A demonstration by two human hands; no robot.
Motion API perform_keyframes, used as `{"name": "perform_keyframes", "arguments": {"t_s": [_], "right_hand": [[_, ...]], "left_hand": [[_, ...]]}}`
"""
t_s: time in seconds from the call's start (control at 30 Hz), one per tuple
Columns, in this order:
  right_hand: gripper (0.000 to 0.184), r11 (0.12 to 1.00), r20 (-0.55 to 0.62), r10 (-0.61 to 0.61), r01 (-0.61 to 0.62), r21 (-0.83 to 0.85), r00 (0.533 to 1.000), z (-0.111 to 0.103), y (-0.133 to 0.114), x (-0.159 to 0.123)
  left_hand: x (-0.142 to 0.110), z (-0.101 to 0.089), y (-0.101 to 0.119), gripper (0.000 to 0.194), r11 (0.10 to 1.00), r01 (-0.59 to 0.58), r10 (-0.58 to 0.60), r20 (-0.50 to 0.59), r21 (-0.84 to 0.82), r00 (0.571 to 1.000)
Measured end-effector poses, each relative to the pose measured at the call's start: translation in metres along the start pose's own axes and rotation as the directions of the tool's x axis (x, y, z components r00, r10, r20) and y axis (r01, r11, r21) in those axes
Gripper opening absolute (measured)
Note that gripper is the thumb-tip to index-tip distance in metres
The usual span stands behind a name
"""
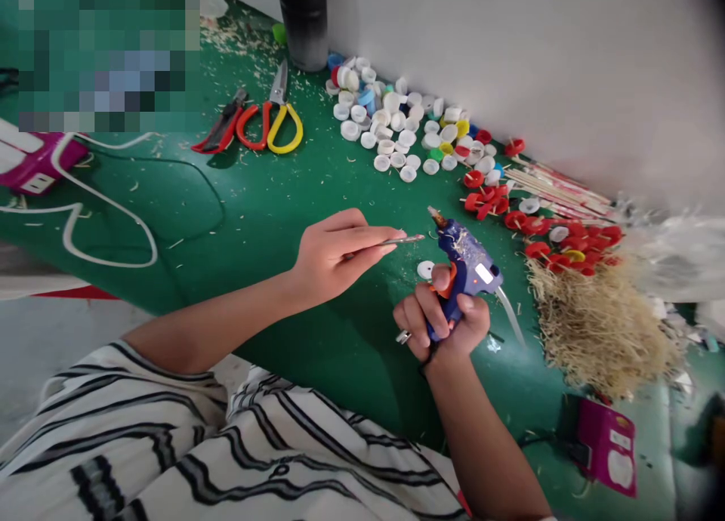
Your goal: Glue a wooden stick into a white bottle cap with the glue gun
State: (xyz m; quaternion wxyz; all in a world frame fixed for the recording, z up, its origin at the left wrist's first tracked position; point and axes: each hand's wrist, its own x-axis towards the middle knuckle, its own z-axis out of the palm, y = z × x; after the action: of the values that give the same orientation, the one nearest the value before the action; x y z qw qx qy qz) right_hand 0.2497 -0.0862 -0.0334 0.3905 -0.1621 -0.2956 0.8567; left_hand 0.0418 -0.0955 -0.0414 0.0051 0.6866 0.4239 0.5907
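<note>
My left hand is closed in a pinch on a thin, slender stick-like piece with a reddish tip; its exact kind is too small to make out. That tip points right, just short of the nozzle of a blue glue gun. Wrapped round the gun's handle is my right hand, its index finger at the orange trigger. A clear glue stick sticks out of the gun's back, and wispy strands cling to its body. Beneath the nozzle, a small white disc lies on the green table.
Many bottle caps lie along the wall, with red caps on sticks to the right. Beside them are wooden skewers and a straw-like fibre heap. Scissors, pliers, a white cable and purple boxes surround the workspace.
</note>
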Motion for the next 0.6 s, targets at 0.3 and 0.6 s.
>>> {"name": "perform_keyframes", "arguments": {"t_s": [0.3,0.6], "right_hand": [[0.022,0.995,0.19,0.051,-0.066,0.074,0.98,-0.006,0.0062,-0.0019],[0.023,0.993,0.228,0.055,-0.077,0.09,0.972,-0.0081,0.0078,-0.0011]], "left_hand": [[0.0002,-0.0003,-0.0008,0.017,0.999,0.029,-0.029,0.003,-0.015,1.0],[-0.0014,0.002,-0.0014,0.022,0.997,0.031,-0.033,-0.023,-0.072,0.999]]}}
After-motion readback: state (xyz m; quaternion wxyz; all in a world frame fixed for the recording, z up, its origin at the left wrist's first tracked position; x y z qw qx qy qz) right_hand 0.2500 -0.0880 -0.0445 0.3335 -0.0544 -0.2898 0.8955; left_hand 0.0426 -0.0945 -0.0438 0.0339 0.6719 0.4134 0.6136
